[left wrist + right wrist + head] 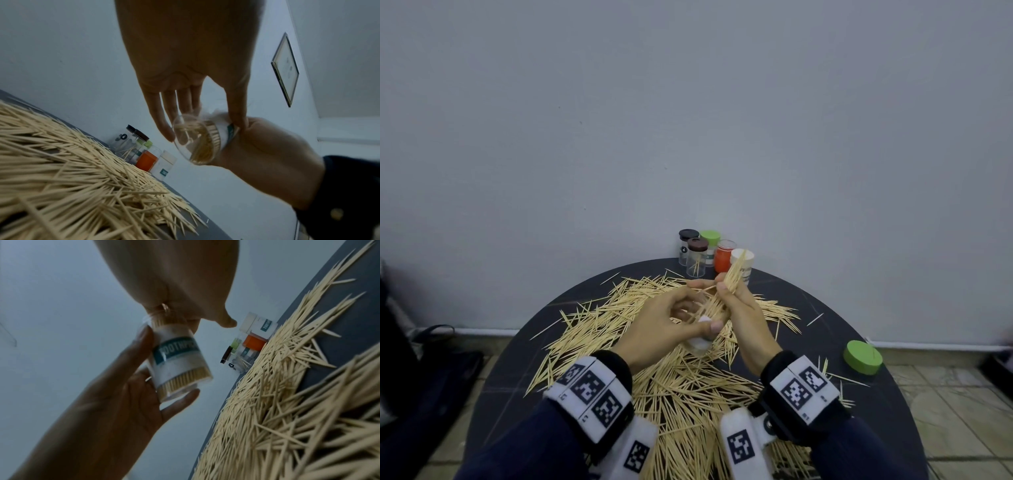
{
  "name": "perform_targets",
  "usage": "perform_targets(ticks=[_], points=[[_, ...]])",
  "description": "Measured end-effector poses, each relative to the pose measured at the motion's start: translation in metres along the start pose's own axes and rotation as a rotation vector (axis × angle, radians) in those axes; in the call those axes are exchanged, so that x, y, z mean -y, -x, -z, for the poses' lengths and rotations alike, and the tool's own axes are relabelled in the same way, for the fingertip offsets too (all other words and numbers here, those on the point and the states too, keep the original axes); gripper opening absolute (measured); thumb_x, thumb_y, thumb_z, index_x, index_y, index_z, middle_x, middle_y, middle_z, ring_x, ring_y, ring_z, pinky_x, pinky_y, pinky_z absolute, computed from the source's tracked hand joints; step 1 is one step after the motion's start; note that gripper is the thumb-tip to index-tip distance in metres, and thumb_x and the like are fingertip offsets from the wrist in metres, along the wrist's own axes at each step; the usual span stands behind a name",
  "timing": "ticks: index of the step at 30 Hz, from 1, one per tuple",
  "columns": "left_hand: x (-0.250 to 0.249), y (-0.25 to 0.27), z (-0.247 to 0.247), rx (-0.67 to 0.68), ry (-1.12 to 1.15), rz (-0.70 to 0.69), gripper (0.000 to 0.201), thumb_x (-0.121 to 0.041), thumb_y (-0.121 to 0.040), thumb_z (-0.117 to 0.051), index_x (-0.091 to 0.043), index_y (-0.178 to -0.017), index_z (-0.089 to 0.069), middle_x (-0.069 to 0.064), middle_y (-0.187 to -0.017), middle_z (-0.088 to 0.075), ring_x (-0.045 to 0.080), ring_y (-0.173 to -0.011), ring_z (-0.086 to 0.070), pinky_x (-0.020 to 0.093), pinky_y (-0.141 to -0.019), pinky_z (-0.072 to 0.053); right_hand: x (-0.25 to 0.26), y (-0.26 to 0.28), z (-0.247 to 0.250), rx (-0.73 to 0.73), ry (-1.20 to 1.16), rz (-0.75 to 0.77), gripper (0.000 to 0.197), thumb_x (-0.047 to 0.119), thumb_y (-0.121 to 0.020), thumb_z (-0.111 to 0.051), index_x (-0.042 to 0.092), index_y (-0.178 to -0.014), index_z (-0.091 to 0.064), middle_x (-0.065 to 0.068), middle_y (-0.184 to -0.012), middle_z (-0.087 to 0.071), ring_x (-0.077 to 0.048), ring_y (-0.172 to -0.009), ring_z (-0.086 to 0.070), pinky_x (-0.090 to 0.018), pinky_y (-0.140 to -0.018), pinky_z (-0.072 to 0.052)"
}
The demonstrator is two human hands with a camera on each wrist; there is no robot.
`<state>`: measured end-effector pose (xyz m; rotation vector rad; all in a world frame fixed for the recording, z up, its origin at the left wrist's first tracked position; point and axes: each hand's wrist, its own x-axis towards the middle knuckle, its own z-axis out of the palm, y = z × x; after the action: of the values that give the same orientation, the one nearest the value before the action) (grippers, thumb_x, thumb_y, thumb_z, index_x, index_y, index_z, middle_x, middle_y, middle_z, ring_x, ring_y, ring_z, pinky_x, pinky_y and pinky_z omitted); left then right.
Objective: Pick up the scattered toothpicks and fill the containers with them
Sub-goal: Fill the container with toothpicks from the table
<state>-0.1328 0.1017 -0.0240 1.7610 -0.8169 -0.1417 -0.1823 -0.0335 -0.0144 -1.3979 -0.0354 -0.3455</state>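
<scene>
My left hand grips the clear container, tilted; my right hand pinches a toothpick bundle at its mouth. Best to keep the sticks parallel, feed slowly, and not splay them.

Pale wooden toothpicks lie heaped across a round dark desk. A clear jar labelled "TOOTHPICK", tilted and partly filled, is held above the heap, a bundle entering its mouth. Five more jars stand clustered at the desk's far edge.
</scene>
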Motion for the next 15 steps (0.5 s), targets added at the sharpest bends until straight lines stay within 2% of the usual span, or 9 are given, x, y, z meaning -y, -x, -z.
perform_targets(ticks=[3, 5, 7, 9, 11, 13, 15], points=[[0.0042, -0.0012, 0.0020, -0.031, -0.003, 0.007, 0.056, -0.052, -0.059, -0.082, -0.024, -0.104, -0.064, -0.006, -0.097, -0.069, 0.010, -0.089, -0.065, 0.021, -0.080, -0.053, -0.0035, -0.0007, -0.0011, 0.031, 0.080, -0.010, 0.025, 0.015, -0.100, -0.037, 0.005, -0.111, -0.057, 0.019, -0.084, -0.069, 0.011, -0.078, -0.062, -0.004, -0.068, -0.046], [0.0035, -0.0006, 0.0018, -0.045, -0.016, 0.017, 0.054, -0.048, -0.060, -0.083, -0.022, -0.103, -0.064, -0.005, -0.096, -0.068, 0.010, -0.089, -0.064, 0.020, -0.078, -0.053, -0.0047, -0.0017, -0.0009, 0.015, 0.087, -0.007, 0.026, 0.017, -0.100, -0.038, 0.010, -0.103, -0.062, 0.014, -0.093, -0.067, 0.009, -0.084, -0.062, -0.004, -0.070, -0.045], [0.0028, -0.0007, 0.0014, -0.053, -0.024, 0.026, 0.050, -0.039, -0.065, -0.080, -0.020, -0.108, -0.063, -0.005, -0.098, -0.067, 0.010, -0.089, -0.064, 0.016, -0.073, -0.053, -0.0037, -0.0028, 0.0002, -0.029, 0.052, 0.026, 0.025, 0.018, -0.100, -0.036, 0.017, -0.092, -0.059, 0.004, -0.095, -0.069, -0.002, -0.091, -0.062, -0.011, -0.077, -0.048], [0.0020, -0.0006, 0.0020, -0.071, -0.038, 0.040, 0.050, -0.037, -0.068, -0.079, -0.020, -0.110, -0.061, -0.006, -0.101, -0.065, 0.008, -0.090, -0.063, 0.013, -0.068, -0.052, -0.0015, -0.0038, 0.0016, -0.058, 0.028, 0.062, 0.024, 0.019, -0.100, -0.034, 0.017, -0.089, -0.056, -0.002, -0.091, -0.070, -0.010, -0.094, -0.063, -0.021, -0.085, -0.048], [0.0015, -0.0001, 0.0027, -0.083, -0.052, 0.039, 0.051, -0.038, -0.067, -0.079, -0.021, -0.112, -0.060, -0.007, -0.102, -0.064, 0.006, -0.092, -0.061, 0.010, -0.068, -0.050, -0.0014, -0.0044, 0.0030, -0.050, 0.042, 0.065, 0.025, 0.019, -0.100, -0.034, 0.018, -0.089, -0.056, -0.002, -0.090, -0.071, -0.015, -0.100, -0.062, -0.030, -0.094, -0.046], [0.0025, -0.0003, 0.0026, -0.088, -0.059, 0.029, 0.051, -0.039, -0.067, -0.079, -0.021, -0.110, -0.060, -0.008, -0.102, -0.064, 0.006, -0.093, -0.060, 0.010, -0.071, -0.048, -0.0020, -0.0039, 0.0029, -0.026, 0.071, 0.036, 0.030, 0.021, -0.100, -0.034, 0.019, -0.086, -0.060, -0.001, -0.098, -0.071, -0.019, -0.107, -0.060, -0.038, -0.101, -0.041], [0.0037, 0.0000, 0.0019, -0.075, -0.068, 0.021, 0.051, -0.043, -0.065, -0.080, -0.022, -0.108, -0.061, -0.008, -0.100, -0.065, 0.007, -0.094, -0.060, 0.012, -0.076, -0.048, -0.0036, -0.0032, 0.0026, 0.008, 0.100, -0.002, 0.033, 0.022, -0.100, -0.035, 0.021, -0.081, -0.062, 0.000, -0.107, -0.070, -0.020, -0.110, -0.060, -0.040, -0.104, -0.040]])
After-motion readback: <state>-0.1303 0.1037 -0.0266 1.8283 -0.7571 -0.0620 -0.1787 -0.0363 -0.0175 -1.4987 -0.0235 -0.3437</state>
